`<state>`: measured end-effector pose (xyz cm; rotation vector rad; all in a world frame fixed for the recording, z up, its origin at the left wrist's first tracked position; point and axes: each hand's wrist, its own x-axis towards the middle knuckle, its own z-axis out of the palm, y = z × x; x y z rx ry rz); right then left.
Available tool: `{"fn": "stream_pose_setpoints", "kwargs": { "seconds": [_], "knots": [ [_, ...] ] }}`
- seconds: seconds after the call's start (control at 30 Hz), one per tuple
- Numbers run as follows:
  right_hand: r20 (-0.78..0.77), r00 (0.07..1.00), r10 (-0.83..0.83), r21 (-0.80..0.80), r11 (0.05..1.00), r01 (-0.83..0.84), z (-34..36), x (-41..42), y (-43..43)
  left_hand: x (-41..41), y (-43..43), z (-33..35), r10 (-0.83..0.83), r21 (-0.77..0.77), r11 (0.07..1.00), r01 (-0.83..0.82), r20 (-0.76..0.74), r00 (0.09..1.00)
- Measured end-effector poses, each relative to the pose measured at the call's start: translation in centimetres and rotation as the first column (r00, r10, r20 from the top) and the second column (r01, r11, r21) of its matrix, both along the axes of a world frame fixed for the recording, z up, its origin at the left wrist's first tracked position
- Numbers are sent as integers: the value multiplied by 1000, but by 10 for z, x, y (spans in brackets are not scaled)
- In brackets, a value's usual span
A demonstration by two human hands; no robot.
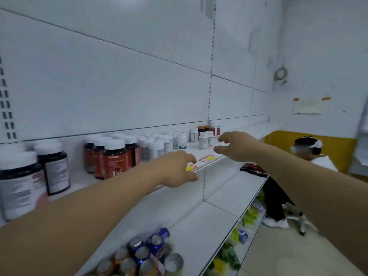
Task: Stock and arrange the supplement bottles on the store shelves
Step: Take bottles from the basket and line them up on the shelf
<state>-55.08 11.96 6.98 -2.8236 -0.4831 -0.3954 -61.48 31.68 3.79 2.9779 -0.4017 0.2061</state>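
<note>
White shelf [211, 163], both hands outstretched, empty

White metal shelf [235, 134], centre frame: plain white, with white back panels. Left centre: dark amber plastic bottles [114, 158], red labels with white lettering, white caps. Far left: black round jars [53, 166], grey-white labels, white lids. Centre: small white plastic bottles [203, 140], white caps. Shelf edge: red-bordered price tags [208, 157] with yellow patches. Bottom centre: blue and gold drink cans [157, 242], silver tops. Lower right: green and yellow packets [249, 218]. Right: mustard-yellow wall band [338, 148].
</note>
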Motion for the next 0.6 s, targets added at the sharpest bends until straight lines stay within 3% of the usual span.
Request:
{"fn": "stream_pose_setpoints", "kwargs": {
  "seconds": [0.33,0.6],
  "knots": [
    [12,982,189,-34,981,-189,-7,191,-41,157,-49,-10,224,-45,973,-225,-33,974],
    [10,913,407,-86,910,-405,2,308,-66,253,-79,-9,453,-142,879,-455,-44,890]
  ]
}}
